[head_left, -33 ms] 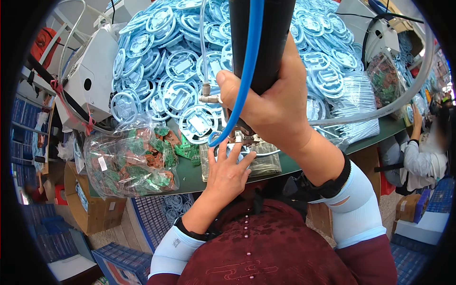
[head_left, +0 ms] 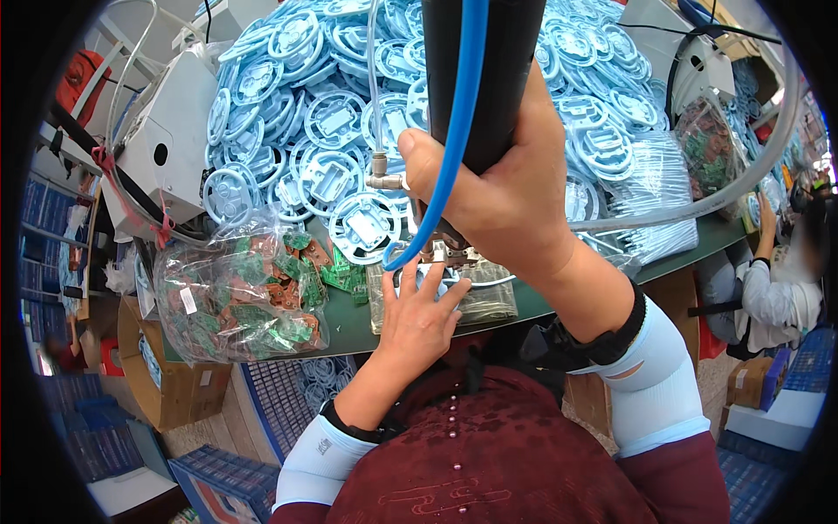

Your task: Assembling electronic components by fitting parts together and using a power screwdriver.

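Note:
My right hand [head_left: 515,188] is wrapped round a thick black powered screwdriver [head_left: 480,87], held upright over the table's front edge. A blue hose [head_left: 463,113] loops down its near side. Directly below, my left hand [head_left: 415,327] lies with fingers spread on a light blue plastic part, mostly covered by those fingers. A pale thin strip [head_left: 494,282] sticks out to the right from under them. The part rests on a metal fixture block [head_left: 493,306]. The tool's tip is hidden behind my right hand and the hose, so contact with the part cannot be told.
Light blue round plastic parts [head_left: 332,179] are heaped across the back. Clear bags of green and brown circuit boards [head_left: 236,306] lie left. A bundle of pale strips [head_left: 655,196] is at right. A grey hose [head_left: 698,205] crosses there. A co-worker [head_left: 772,301] sits far right.

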Motion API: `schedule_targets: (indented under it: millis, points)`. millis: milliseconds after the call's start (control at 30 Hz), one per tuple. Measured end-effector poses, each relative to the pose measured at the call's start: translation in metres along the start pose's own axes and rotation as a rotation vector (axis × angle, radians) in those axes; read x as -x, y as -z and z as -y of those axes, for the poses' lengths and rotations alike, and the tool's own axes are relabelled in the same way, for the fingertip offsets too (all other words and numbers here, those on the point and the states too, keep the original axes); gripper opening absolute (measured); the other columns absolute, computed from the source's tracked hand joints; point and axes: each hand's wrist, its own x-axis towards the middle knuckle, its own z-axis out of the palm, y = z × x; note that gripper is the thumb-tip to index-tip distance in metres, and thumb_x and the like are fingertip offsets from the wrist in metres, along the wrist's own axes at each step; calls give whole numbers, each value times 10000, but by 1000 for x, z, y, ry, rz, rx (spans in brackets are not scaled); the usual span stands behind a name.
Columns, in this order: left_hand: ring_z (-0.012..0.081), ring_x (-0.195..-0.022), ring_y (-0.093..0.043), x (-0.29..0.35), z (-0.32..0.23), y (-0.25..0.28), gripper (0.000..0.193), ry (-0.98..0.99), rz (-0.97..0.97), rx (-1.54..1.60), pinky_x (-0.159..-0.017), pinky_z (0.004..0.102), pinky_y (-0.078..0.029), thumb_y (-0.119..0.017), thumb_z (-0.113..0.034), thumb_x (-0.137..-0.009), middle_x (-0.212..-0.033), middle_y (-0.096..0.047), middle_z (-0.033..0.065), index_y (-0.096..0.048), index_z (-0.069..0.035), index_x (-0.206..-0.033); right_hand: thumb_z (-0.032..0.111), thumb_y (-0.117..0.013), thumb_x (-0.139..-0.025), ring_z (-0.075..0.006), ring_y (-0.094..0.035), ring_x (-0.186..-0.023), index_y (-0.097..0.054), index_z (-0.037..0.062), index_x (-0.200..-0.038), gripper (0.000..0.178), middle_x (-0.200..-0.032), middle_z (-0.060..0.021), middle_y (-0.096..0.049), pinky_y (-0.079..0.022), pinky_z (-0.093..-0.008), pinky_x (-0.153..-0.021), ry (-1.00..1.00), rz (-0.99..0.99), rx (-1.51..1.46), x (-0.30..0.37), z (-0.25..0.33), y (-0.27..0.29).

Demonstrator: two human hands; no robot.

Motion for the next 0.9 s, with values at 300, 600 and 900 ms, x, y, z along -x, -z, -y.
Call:
schedule_targets:
  millis: [300, 600, 900]
  points:
    - [434, -1320, -392, -2, 1, 0, 461, 0, -8, 9, -1056, 682, -288, -754, -180, -805, -1360, -491, 137, -651, -208, -1254, 43, -710, -759, -108, -567, -596, -487, 24, -1063, 378, -722, -33, -569, -479, -271, -558, 221, -22, 88, 3, -18, 2]
    - [437, -1338, -384, -2, -2, 0, 469, -9, -4, -2, -1066, 642, -275, -762, -187, -798, -1390, -493, 142, -654, -209, -1254, 103, -715, -763, -169, -598, -598, -462, 34, -1065, 400, -714, -83, -584, -498, -325, -587, 174, -21, 110, 5, -15, 0]
    - [412, -1350, -400, -2, 2, 1, 611, 2, -35, -35, -1070, 631, -316, -802, -255, -773, -1480, -445, 160, -588, -200, -1342, 144, -746, -823, -324, -655, -954, -447, -24, -1307, 593, -1016, -208, -626, -512, -409, -853, 57, 28, 134, -32, -10, 20]
